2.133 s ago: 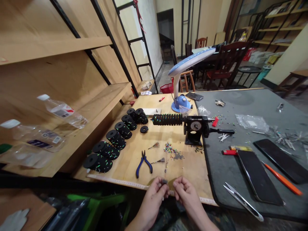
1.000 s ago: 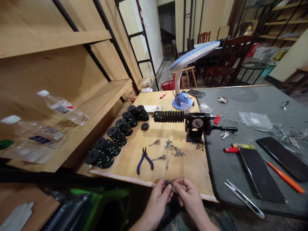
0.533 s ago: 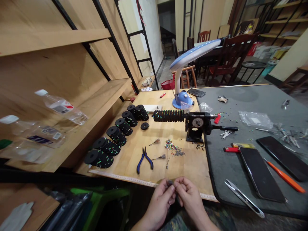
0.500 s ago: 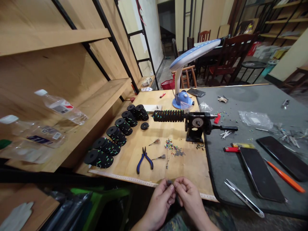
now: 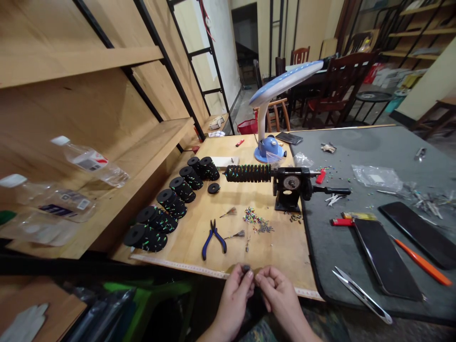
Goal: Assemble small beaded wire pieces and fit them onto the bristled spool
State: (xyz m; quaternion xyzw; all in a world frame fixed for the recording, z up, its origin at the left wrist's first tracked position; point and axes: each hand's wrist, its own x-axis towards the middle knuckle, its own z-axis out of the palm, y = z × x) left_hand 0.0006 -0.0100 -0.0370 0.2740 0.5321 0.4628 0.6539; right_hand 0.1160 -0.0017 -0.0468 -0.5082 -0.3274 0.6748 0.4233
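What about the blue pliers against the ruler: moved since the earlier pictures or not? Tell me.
No. The blue pliers lie as before, just beyond the ruler and left of the bead pile; only the camera view shifted slightly.

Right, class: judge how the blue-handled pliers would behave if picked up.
The blue-handled pliers likely feel stiff and heavy for their size, given the metal jaws. Their handles lie splayed, so they may swing at the pivot.

I log: pliers (image 5: 213, 239) left of bead pile (image 5: 253, 221); winder (image 5: 290, 187) behind both; spools (image 5: 167, 206) further left; scissors (image 5: 361, 295) right, on mat (image 5: 374, 156).
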